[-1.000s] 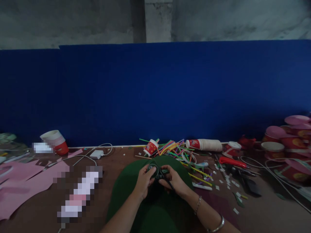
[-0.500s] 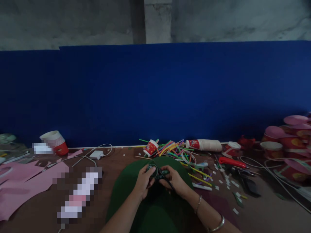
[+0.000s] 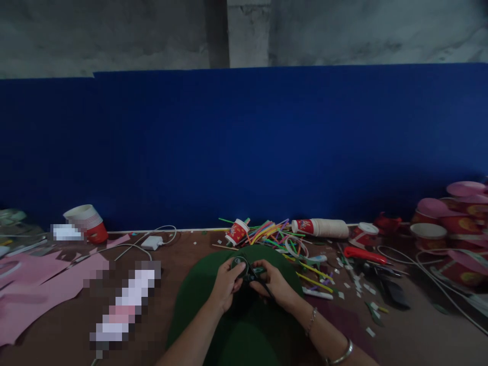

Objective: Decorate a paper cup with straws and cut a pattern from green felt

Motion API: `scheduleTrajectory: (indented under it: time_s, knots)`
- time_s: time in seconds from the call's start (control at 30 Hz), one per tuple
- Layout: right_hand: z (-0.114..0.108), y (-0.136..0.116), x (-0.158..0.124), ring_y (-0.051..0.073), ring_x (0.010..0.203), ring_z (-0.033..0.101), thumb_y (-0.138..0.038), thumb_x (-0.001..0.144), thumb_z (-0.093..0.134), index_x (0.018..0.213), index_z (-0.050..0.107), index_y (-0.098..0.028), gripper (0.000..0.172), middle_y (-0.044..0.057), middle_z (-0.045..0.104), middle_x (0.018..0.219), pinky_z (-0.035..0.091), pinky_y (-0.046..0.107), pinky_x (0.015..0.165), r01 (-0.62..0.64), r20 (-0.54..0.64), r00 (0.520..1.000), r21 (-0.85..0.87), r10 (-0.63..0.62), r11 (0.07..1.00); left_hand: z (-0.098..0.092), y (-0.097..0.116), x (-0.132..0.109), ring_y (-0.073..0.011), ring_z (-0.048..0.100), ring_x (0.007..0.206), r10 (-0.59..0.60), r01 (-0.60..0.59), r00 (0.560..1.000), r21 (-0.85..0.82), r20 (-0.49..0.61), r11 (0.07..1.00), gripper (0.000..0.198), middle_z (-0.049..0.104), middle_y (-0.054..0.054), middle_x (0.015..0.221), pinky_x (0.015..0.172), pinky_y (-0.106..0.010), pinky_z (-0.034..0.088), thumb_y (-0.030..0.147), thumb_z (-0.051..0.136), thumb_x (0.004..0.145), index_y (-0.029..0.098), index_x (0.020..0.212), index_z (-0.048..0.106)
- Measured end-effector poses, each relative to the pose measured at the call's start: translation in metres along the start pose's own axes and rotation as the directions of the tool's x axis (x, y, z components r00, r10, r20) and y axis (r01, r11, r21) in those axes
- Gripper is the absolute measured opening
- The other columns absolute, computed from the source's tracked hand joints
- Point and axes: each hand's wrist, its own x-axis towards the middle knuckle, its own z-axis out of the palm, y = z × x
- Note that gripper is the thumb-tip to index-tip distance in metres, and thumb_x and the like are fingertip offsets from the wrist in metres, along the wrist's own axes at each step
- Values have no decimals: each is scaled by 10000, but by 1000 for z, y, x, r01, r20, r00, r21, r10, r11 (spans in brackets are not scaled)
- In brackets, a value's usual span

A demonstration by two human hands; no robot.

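A small dark round object (image 3: 239, 265) with faint pale marks is gripped in my left hand (image 3: 227, 282), thumb on its top. My right hand (image 3: 273, 284) is closed on black-handled scissors (image 3: 257, 277), whose blades are hard to make out and lie close to the round object. Both hands are almost together above a dark green sheet (image 3: 198, 300) that spreads over the near part of the table. My right wrist wears a chain bracelet and a bangle.
Behind lie coloured straws (image 3: 269, 234), a red patterned cup (image 3: 237, 232) and stacked cups (image 3: 324, 227). Pink sheets (image 3: 46, 290) and a white adapter (image 3: 151, 242) are left. A red-handled tool (image 3: 365, 254), paper scraps, cables and pink-topped cups (image 3: 461, 229) are right.
The scissors' upper part has lowered slightly toward the right between my hands. Both hands keep nearly the same place and grip.
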Motion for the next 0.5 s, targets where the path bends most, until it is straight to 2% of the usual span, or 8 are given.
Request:
scheduleTrajectory:
  time_s: [0.27,0.5]
  knots:
    - [-1,1,2,54,336,390,-352,654,691,1013,412,-196,481,-125,460,478,351,162,314,-10,-23,1000,-37,9,999,-1,2,0,13,267,288,-11,11,1000,5,9,1000,288,406,105,464,306,-123,111,336,714,618,161,673,492]
    - [-1,3,3,54,335,404,-370,660,688,1009,414,-201,474,-112,492,503,360,169,322,-22,-23,1000,-37,21,999,4,-1,-1,-22,374,322,6,-10,998,-71,-55,997,293,449,95,504,309,-137,229,353,709,633,171,725,499]
